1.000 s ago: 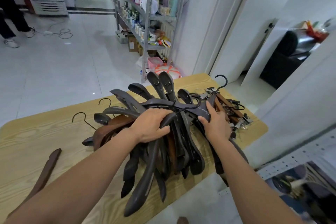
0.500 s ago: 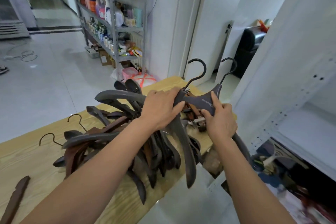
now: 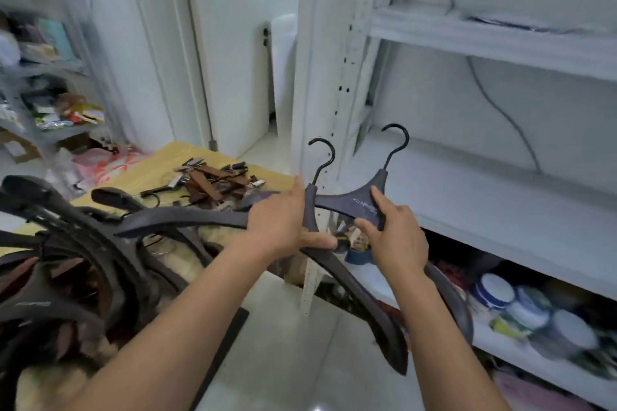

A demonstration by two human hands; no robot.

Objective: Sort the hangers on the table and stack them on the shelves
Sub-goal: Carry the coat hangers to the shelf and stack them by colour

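Now left hand (image 3: 277, 223), right hand (image 3: 397, 240) grip hangers (image 3: 360, 207) — hooks (image 3: 325, 157) up, crosswise.

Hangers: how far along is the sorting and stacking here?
Done: little that shows; the white shelf ahead holds no hanger in the part seen, though brown clip hangers lie in their own heap on the table. In hand: the left hand and right hand grip two dark hangers, hooks up, before that shelf. To do: the big pile of hangers on the table and the clip heap.
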